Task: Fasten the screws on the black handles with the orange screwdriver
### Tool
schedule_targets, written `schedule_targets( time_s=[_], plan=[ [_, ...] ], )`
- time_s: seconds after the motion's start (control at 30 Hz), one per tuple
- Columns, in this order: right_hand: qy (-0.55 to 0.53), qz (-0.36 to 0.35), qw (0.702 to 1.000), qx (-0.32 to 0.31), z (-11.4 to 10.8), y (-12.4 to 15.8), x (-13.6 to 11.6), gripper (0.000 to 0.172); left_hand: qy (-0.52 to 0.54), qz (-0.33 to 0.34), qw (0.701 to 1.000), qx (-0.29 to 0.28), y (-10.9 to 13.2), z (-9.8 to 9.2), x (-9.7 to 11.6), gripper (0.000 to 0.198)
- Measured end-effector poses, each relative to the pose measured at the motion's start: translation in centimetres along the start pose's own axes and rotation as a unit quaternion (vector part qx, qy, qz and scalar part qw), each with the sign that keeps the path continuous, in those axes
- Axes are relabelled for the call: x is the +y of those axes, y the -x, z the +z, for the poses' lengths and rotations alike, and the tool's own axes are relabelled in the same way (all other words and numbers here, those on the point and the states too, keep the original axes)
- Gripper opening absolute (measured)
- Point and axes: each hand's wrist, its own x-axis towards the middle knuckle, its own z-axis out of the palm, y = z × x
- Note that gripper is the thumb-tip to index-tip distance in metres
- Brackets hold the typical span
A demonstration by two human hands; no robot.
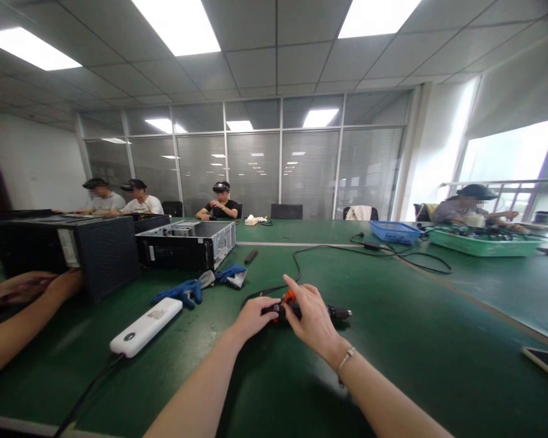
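A black and orange electric drill (336, 312) lies on the green table in front of me, its metal chuck pointing right. My left hand (252, 315) is closed on the tool's black left end, with the thumb on top. My right hand (311, 316) is over the middle of it, thumb and fingers around an orange part (290, 296), the index finger stretched up and away. Both hands hide much of the drill's body. A black cord (296, 258) runs from behind my left hand across the table to a plug.
Left of my hands are a white power bank (146, 326) with a cable, blue gloves (187, 293) and computer cases (178, 252). A neighbour's hands (55, 286) reach into one case. Blue (395, 232) and green baskets (484, 243) stand at right. Other people sit around the table.
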Motion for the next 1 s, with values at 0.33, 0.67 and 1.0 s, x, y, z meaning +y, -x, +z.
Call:
schedule_targets(
  time_s=[0.33,0.67,1.0],
  plan=[
    [0.025,0.021,0.994,0.104,-0.1,-0.1,1.6,0.049,-0.034,0.061,0.997,-0.036,0.1,0.6,1.8,0.03],
    [-0.005,0.116,0.983,0.142,0.3,0.2,2.8,0.043,-0.067,0.074,0.994,-0.034,0.1,1.0,1.7,0.034],
    [-0.022,0.175,0.972,0.155,0.2,0.2,3.1,0.05,-0.107,0.069,0.991,-0.042,0.2,0.7,2.1,0.033]
  ],
)
